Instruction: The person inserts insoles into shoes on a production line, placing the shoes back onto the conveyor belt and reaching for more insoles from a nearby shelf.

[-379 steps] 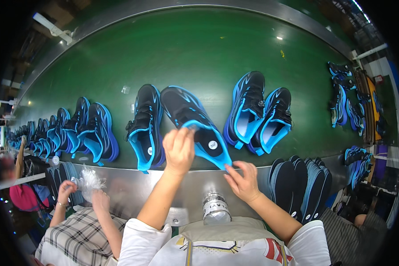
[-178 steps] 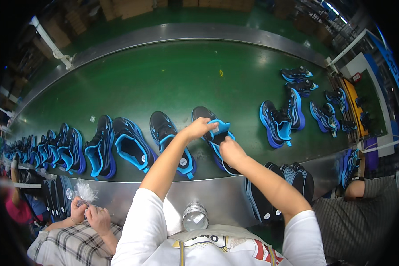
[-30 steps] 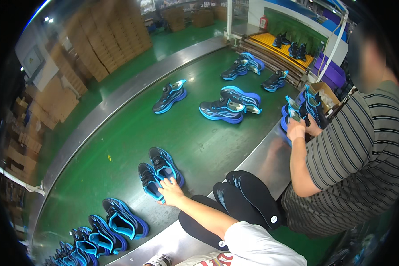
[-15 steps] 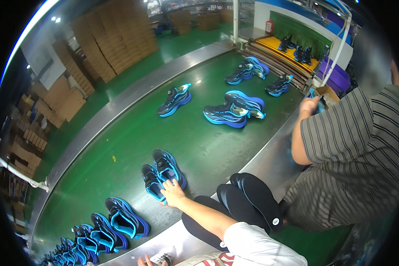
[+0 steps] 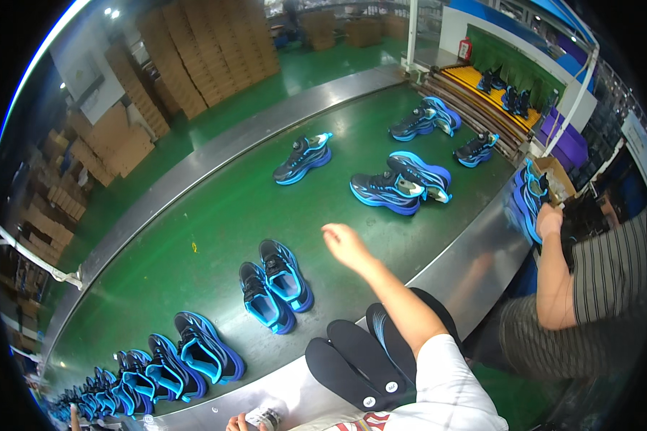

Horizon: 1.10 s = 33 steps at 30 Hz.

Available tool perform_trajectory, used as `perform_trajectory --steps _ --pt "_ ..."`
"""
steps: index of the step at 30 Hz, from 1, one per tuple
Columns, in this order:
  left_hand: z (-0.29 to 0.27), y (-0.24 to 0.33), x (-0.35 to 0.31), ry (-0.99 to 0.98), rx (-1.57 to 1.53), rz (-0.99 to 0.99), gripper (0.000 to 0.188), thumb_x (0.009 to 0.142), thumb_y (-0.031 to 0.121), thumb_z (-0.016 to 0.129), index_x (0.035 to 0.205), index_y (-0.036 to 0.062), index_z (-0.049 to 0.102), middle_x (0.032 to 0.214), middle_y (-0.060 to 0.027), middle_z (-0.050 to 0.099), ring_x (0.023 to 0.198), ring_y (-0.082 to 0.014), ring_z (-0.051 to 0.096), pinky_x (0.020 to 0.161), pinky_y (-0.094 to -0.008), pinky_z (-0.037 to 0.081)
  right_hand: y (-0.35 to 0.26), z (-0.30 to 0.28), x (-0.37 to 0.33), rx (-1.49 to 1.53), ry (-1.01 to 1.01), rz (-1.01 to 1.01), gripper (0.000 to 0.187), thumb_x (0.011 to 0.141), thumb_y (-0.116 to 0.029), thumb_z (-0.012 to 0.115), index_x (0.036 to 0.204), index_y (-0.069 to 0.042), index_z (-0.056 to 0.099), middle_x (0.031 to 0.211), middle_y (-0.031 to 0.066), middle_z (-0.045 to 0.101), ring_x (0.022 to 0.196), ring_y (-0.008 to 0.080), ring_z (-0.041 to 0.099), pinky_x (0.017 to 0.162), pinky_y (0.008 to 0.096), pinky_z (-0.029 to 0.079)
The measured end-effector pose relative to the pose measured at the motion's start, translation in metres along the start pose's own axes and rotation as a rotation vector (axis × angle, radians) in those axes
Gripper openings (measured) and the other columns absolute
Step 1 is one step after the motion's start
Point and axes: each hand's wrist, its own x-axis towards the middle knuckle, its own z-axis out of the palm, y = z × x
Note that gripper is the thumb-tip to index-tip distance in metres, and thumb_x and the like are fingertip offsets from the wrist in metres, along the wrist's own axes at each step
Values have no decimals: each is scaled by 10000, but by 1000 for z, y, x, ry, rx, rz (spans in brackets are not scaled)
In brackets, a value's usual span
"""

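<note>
My right hand [image 5: 345, 244] is held above the green belt [image 5: 216, 215], its fingers drawn together and nothing seen in them. To its lower left stands a pair of black-and-blue sneakers [image 5: 277, 286], side by side with their openings toward me. At the bottom edge, my left hand [image 5: 239, 422] is partly cut off. Its fingers close against a small whitish, shiny object [image 5: 264, 418] whose kind I cannot make out. Several black insoles [image 5: 351, 363], some with round white stickers, lie fanned out by the metal edge, partly under my right forearm.
A row of sneakers [image 5: 208, 348] runs down the left. More sneakers [image 5: 384, 192] lie on their sides farther off. At right, a co-worker's hand [image 5: 550, 219] holds a sneaker [image 5: 528, 201] near an open carton [image 5: 556, 176]. Stacked cardboard [image 5: 208, 57] stands beyond the belt.
My right hand has let go of the sneaker pair and moved up and to the right. The co-worker's arm has shifted, showing a held sneaker. The whole view has turned slightly.
</note>
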Motion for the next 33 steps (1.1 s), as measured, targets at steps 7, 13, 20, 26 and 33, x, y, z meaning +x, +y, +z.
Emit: perform_trajectory --steps 7,13,20,26,33 --pt "-19 34 -1 -6 14 -49 702 696 468 582 1255 95 379 1239 -210 351 1137 -379 321 944 -473 274 75 -13 76 -283 -137 316 324 826 -258 463 1041 -28 535 1059 191 526 977 335 511 830 403 404" --pt "34 -26 -32 -223 159 -119 716 696 489 579 1272 126 357 1253 -190 341 1143 -368 317 945 -463 275 85 54 159 -469 -159 428 611 805 -386 492 1287 -56 316 1308 157 329 1183 321 343 959 468 273" --pt "4 22 20 -186 132 -175 679 684 465 585 1238 129 381 1217 -182 360 1115 -361 337 918 -458 288 91 103 249 336 49 726 948 706 -348 660 1363 -240 -16 1016 259 526 623 315 605 531 374 509" --pt "6 32 47 -192 137 -205 646 674 445 590 1208 132 402 1185 -175 375 1091 -355 354 896 -454 300 141 117 285 286 139 672 820 700 -228 677 1310 -189 131 825 214 576 528 270 590 437 334 484" --pt "9 37 60 -199 144 -213 609 662 421 596 1174 136 426 1149 -166 394 1063 -348 373 869 -448 313 163 163 256 -129 319 -7 424 764 -139 577 1138 -57 396 751 187 570 646 360 564 552 433 452"
